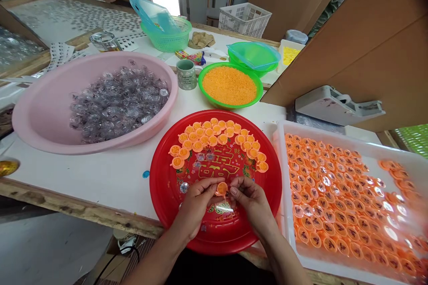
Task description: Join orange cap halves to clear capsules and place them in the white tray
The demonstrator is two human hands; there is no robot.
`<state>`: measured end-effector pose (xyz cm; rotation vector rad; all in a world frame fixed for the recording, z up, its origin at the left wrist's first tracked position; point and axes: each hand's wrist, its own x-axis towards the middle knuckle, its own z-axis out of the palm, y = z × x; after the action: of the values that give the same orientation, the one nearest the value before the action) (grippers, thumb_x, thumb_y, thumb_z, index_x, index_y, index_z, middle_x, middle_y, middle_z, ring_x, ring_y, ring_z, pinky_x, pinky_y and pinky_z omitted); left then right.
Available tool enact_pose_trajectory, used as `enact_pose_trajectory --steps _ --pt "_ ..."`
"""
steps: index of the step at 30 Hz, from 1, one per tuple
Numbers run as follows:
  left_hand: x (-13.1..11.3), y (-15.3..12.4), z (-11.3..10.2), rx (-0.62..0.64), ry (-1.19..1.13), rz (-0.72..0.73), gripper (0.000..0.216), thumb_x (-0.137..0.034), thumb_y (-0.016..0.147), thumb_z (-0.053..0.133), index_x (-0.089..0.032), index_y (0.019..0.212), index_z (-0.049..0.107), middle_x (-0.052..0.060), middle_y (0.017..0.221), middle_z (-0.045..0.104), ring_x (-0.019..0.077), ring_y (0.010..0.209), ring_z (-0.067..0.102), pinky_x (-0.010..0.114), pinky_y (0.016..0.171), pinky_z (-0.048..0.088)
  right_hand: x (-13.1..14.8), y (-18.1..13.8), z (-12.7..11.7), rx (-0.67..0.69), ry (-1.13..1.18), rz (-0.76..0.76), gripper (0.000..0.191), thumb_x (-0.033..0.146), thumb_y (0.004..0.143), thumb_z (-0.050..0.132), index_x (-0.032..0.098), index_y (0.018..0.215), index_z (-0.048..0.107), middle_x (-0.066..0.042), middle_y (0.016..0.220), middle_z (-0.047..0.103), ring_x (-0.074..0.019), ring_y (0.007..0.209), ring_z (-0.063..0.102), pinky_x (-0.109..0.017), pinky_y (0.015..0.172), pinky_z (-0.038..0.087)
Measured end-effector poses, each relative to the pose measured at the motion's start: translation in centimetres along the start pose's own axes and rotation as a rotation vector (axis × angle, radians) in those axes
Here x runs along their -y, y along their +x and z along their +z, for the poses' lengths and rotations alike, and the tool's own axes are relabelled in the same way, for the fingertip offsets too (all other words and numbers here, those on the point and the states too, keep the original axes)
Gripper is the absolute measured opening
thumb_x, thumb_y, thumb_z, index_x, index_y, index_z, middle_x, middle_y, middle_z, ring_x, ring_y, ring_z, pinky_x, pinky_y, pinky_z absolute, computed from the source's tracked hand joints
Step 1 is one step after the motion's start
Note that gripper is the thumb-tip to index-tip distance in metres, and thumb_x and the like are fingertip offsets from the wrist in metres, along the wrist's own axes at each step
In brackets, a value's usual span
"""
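Both my hands meet over the near part of a round red tray (167, 196). My left hand (195, 205) and my right hand (250, 200) pinch one small orange disc (222, 188) between their fingertips. Several more orange discs (214, 136) lie in rows along the tray's far side, and a few clear domes (204, 157) sit near its middle. A white tray (284, 178) on my right is filled with several finished orange discs (331, 196) under clear covers.
A pink basin (40, 116) of clear plastic domes stands at left. A green bowl (230, 84) of orange bits, a grey mug (186, 74) and green baskets (167, 35) sit behind. Brown cardboard (368, 40) rises at right. Another person stands at the far table.
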<state>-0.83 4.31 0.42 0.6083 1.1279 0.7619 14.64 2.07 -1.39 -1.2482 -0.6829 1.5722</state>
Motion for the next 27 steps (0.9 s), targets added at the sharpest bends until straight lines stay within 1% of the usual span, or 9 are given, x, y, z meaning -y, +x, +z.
enact_pose_trajectory --steps 3,6,11,13,17,19,21,23,27 --pt "0.1 0.3 -0.1 -0.073 0.011 0.045 0.029 -0.036 0.079 0.067 -0.019 0.102 0.073 0.007 0.100 0.072 0.0208 0.091 0.065 0.029 0.078 0.052 0.0 -0.9 0.6 -0.030 0.121 0.063 0.025 0.035 0.072 0.080 0.017 0.077 0.063 0.003 0.058 0.056 -0.0076 0.047 0.046 -0.019 0.047 0.035" --pt "0.0 0.3 0.3 -0.065 -0.034 0.065 0.030 -0.034 0.079 0.067 -0.018 0.105 0.071 0.007 0.099 0.073 0.0193 0.085 0.066 0.029 0.076 0.052 -0.5 -1.5 1.5 -0.055 0.190 0.093 0.026 0.036 0.072 0.080 0.017 0.076 0.063 0.003 0.058 0.055 -0.0073 0.047 0.045 -0.019 0.047 0.033" --pt "0.4 -0.1 0.9 -0.074 0.043 0.106 0.038 -0.026 0.071 0.075 -0.022 0.108 0.069 0.003 0.104 0.073 0.0208 0.100 0.066 0.027 0.085 0.052 -1.2 -1.2 2.0 -0.147 0.247 0.012 0.022 0.035 0.074 0.078 0.018 0.078 0.064 0.002 0.061 0.058 -0.0092 0.051 0.048 -0.021 0.052 0.036" --pt "0.8 0.0 1.0 -0.073 0.082 0.123 0.036 -0.026 0.071 0.073 -0.021 0.106 0.068 0.003 0.101 0.074 0.0199 0.093 0.068 0.027 0.081 0.054 -1.2 -1.2 1.9 -0.155 0.254 0.001 0.020 0.033 0.075 0.078 0.019 0.079 0.064 0.002 0.062 0.059 -0.0095 0.053 0.049 -0.021 0.053 0.038" --pt "1.6 0.5 1.2 -0.085 0.135 0.168 0.028 -0.019 0.071 0.070 -0.020 0.098 0.061 -0.002 0.077 0.071 0.0153 0.069 0.067 0.025 0.064 0.054 -1.3 -1.5 2.0 -0.182 0.237 -0.013 0.020 0.033 0.075 0.078 0.018 0.079 0.065 0.002 0.062 0.059 -0.0093 0.054 0.050 -0.020 0.054 0.039" --pt "1.8 0.7 1.3 -0.061 0.166 0.197 0.024 -0.017 0.072 0.068 -0.020 0.093 0.057 -0.004 0.071 0.069 0.0138 0.064 0.065 0.023 0.059 0.052 -1.5 -1.5 2.1 -0.202 0.234 -0.014 0.022 0.034 0.074 0.079 0.018 0.079 0.065 0.002 0.062 0.060 -0.0092 0.053 0.050 -0.020 0.053 0.039" --pt "1.9 0.7 1.2 -0.009 0.188 0.232 0.021 -0.017 0.075 0.066 -0.021 0.091 0.054 -0.003 0.075 0.069 0.0136 0.067 0.066 0.023 0.061 0.053 -1.6 -1.4 2.0 -0.226 0.245 -0.010 0.023 0.033 0.072 0.080 0.017 0.079 0.065 0.002 0.061 0.060 -0.0087 0.052 0.050 -0.020 0.053 0.039" --pt "2.1 0.7 1.0 0.035 0.222 0.288 0.017 -0.018 0.078 0.065 -0.021 0.091 0.054 -0.001 0.082 0.070 0.0142 0.076 0.068 0.024 0.069 0.055 -1.7 -1.3 1.9 -0.242 0.250 -0.002 0.024 0.033 0.071 0.081 0.017 0.078 0.065 0.002 0.061 0.060 -0.0082 0.052 0.050 -0.019 0.053 0.038" --pt "2.8 0.8 0.3 0.046 0.374 0.408 0.015 -0.017 0.082 0.063 -0.022 0.095 0.058 0.000 0.090 0.069 0.0152 0.085 0.069 0.026 0.079 0.055 -1.7 -1.0 1.5 -0.247 0.193 0.001 0.026 0.035 0.069 0.082 0.016 0.076 0.066 0.002 0.060 0.061 -0.0084 0.051 0.050 -0.020 0.051 0.039"
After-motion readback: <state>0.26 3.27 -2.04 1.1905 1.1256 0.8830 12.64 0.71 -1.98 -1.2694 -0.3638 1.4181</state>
